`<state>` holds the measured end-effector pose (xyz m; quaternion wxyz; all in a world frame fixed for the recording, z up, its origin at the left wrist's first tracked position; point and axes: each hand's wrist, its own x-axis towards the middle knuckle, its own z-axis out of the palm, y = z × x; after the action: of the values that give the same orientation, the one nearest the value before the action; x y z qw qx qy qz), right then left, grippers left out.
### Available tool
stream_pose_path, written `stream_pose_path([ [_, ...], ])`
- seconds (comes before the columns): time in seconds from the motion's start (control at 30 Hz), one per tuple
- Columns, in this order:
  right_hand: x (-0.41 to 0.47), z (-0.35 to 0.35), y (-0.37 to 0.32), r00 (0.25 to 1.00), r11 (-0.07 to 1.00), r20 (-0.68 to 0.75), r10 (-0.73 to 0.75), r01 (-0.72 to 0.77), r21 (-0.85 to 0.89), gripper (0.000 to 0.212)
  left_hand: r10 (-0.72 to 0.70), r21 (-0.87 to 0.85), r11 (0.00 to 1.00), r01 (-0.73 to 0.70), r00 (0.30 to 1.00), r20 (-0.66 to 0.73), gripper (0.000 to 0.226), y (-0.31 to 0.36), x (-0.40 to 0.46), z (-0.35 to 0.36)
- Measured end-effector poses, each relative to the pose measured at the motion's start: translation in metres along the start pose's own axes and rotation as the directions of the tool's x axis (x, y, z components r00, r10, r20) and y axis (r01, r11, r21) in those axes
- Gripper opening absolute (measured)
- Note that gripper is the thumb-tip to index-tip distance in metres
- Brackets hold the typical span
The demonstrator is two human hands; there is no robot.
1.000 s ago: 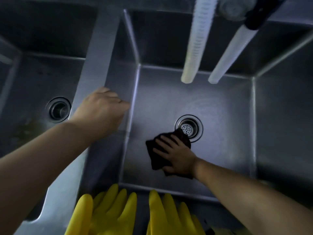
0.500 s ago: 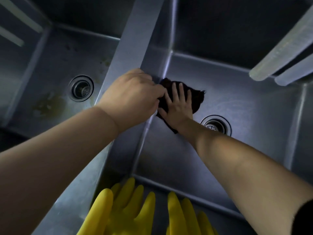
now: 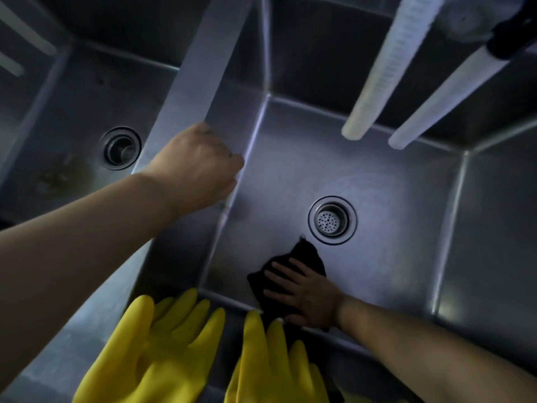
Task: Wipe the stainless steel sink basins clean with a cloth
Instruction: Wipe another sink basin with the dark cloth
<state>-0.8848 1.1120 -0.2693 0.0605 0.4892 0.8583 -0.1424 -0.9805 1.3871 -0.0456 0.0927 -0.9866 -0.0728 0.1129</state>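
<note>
Head view shows the dark cloth [image 3: 293, 269] lying bunched on the floor of the right basin [image 3: 392, 181], lower centre of the frame, just below and left of the perforated drain strainer [image 3: 332, 220] and running down to the basin's near wall. The cloth appears soft, light and limp; judged from its folds, it will bunch and slide under a loose touch, so it is best handled by flat pressure from the palm and fingers over its middle, not by pinching an edge. The steel below is smooth and probably slick, so the cloth should travel freely under steady downward load. The right hand [image 3: 308, 295] lies palm-down on the cloth, fingers spread and nearly straight, pressing it against the basin floor; the forearm enters from the lower right corner at a shallow angle. The left hand [image 3: 197, 167], left of centre, rests on the steel divider [image 3: 203, 74] between the basins with its fingers curled over the divider's right edge, apparently as a brace; the fingertips are hidden. The left basin [image 3: 72, 112], upper left, shows a brownish stain beside its own drain [image 3: 120, 148]. Two yellow rubber gloves [image 3: 162, 344] hang over the near rim at the bottom of the frame. Two pale tubes [image 3: 377, 68] reach down from the upper right.
</note>
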Motion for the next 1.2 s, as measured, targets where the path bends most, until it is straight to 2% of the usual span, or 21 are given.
stream_pose_path([
  [0.1, -0.039, 0.006, 0.012, 1.000, 0.999, 0.023, -0.006, 0.007, -0.041, 0.064, 0.048, 0.019, 0.999, -0.050, 0.997, 0.067, 0.014, 0.011, 0.003, 0.004],
  [0.17, -0.047, 0.004, 0.020, 0.999, 0.998, 0.030, -0.019, 0.020, -0.060, 0.067, 0.032, -0.040, 0.999, -0.029, 0.997, 0.073, 0.009, 0.026, 0.008, 0.010],
  [0.23, -0.040, 0.002, 0.027, 1.000, 0.998, 0.004, -0.017, 0.017, -0.063, 0.070, 0.012, -0.014, 1.000, -0.010, 0.992, 0.127, 0.008, 0.043, 0.015, 0.019],
  [0.3, -0.022, -0.002, 0.034, 0.998, 0.999, -0.049, 0.035, -0.036, -0.026, 0.071, -0.022, 0.000, 1.000, 0.022, 0.983, 0.183, 0.016, 0.059, 0.023, 0.030],
  [0.4, 0.022, -0.013, 0.058, 0.972, 0.976, -0.102, 0.212, -0.206, 0.073, 0.069, -0.067, -0.030, 0.997, 0.076, 0.970, 0.234, 0.019, 0.075, 0.033, 0.042],
  [0.47, 0.053, -0.021, 0.082, 0.918, 0.920, -0.106, 0.382, -0.366, 0.143, 0.071, -0.064, -0.058, 0.995, 0.081, 0.964, 0.260, 0.022, 0.080, 0.037, 0.046],
  [0.57, 0.077, -0.029, 0.122, 0.782, 0.785, -0.097, 0.616, -0.599, 0.154, 0.073, -0.032, -0.098, 0.993, 0.064, 0.953, 0.302, 0.025, 0.082, 0.040, 0.053],
  [0.7, 0.056, -0.031, 0.170, 0.694, 0.699, -0.092, 0.714, -0.704, 0.124, 0.073, -0.005, -0.158, 0.985, 0.070, 0.925, 0.380, 0.026, 0.080, 0.041, 0.063],
  [0.83, 0.004, -0.026, 0.197, 0.576, 0.580, -0.073, 0.814, -0.806, 0.116, 0.070, -0.003, -0.165, 0.984, 0.064, 0.938, 0.347, 0.025, 0.084, 0.039, 0.069],
  [1.07, -0.075, -0.011, 0.148, 0.378, 0.373, 0.012, 0.926, -0.917, 0.143, 0.072, 0.063, -0.216, 0.976, 0.029, 0.911, 0.407, 0.028, 0.090, 0.050, 0.074],
  [1.2, -0.094, -0.001, 0.087, 0.331, 0.314, 0.083, 0.940, -0.934, 0.170, 0.073, 0.106, -0.153, 0.987, -0.053, 0.925, 0.365, 0.027, 0.096, 0.055, 0.071],
])
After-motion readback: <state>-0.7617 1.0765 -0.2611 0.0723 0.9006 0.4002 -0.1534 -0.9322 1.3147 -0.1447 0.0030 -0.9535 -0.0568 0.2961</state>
